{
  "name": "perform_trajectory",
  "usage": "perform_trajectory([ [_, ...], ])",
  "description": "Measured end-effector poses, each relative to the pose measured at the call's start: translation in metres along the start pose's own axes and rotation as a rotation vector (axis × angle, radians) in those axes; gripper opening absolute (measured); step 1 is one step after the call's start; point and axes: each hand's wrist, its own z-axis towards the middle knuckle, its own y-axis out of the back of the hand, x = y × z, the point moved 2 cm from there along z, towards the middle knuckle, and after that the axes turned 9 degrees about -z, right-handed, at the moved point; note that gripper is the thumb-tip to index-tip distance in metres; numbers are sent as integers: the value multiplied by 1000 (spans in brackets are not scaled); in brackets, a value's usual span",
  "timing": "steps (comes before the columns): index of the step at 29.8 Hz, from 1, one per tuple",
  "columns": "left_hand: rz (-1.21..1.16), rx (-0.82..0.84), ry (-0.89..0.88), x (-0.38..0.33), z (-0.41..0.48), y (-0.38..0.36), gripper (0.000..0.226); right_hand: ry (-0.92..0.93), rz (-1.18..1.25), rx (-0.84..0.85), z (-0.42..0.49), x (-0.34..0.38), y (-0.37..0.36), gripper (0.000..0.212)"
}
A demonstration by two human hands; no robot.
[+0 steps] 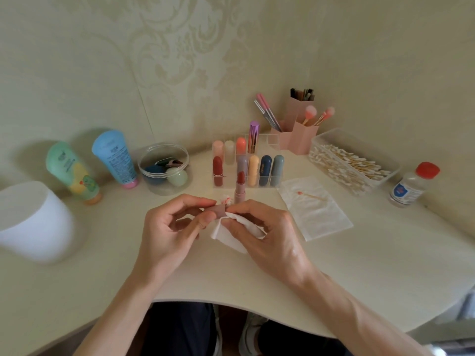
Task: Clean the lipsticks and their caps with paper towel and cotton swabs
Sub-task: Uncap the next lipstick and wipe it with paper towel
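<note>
Above the worktop (359, 265), the left hand (169, 227) had its grip clamped on a mauve cap (219, 210). The right hand (267, 232) pinched a towel (222, 229) against it. The uncapped lipstick (240, 187) stood just behind.

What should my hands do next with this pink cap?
Probably twist the folded white paper towel around the dusty-pink lipstick cap: the left hand pinches it, the right hand holds towel against it, and the uncapped red lipstick stands nearby.

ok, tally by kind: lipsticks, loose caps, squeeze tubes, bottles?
Capped lipsticks in the rack: 9
Open lipstick: 1
Loose cap: 1
Squeeze tubes: 2
Bottle: 1
Total: 14
</note>
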Motion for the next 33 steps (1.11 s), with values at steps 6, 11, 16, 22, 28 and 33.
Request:
perform_trajectory([
  [6, 132, -24, -108, -4, -4, 0, 18, -88, 77, 29, -1, 1, -1, 12],
  [11, -16, 33, 27, -4, -2, -8, 21, -11, 54, -17, 2, 3, 5, 12],
  [16, -60, 46, 45, 1, 1, -6, 11, 35, -8, -37, 1, 0, 4, 13],
  [22, -15, 52, -40, 5, -2, -2, 18, -46, 243, 79, 3, 8, 3, 15],
  [28, -111, 102, 131, 4, 1, -6, 18, 15, 49, 7, 1, 3, 4, 14],
  [33, -76, 62, 1, 3, 0, -4, 19, -77, 163, 61, 1, 5, 2, 14],
])
